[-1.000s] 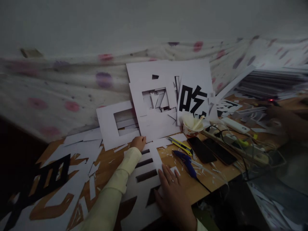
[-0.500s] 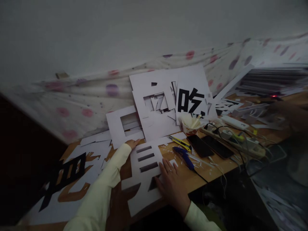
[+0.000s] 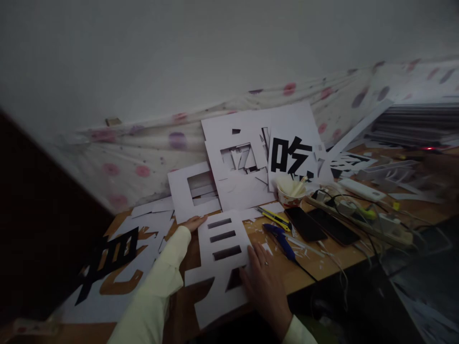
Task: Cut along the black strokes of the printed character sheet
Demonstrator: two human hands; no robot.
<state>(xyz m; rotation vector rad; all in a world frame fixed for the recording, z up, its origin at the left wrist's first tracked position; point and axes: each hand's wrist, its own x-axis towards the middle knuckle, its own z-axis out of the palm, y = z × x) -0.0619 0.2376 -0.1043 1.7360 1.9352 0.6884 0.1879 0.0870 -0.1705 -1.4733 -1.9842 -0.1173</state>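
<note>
A white cut-out character (image 3: 222, 272) with several dark slots lies on the wooden table near its front edge. At its upper left corner rests my left hand (image 3: 194, 223), fingers stretched toward the sheet's edge; part of that hand is hidden by the sleeve. My right hand (image 3: 263, 274) lies with its fingers spread along the sheet's right side, a ring on one finger. Just right of this hand is a blue glue gun (image 3: 281, 240), and behind it a yellow cutter knife (image 3: 274, 218).
White cut-out boards (image 3: 233, 186) lean against the wall. A black character (image 3: 111, 258) lies at left. Two phones (image 3: 304, 223), a paper cup (image 3: 289, 193) and a power strip (image 3: 380, 224) with cables stand right. A person's hand (image 3: 441, 172) is at far right.
The whole view has shifted, so things appear slightly farther right and lower. My hands remain on the white cut-out in nearly the same places.
</note>
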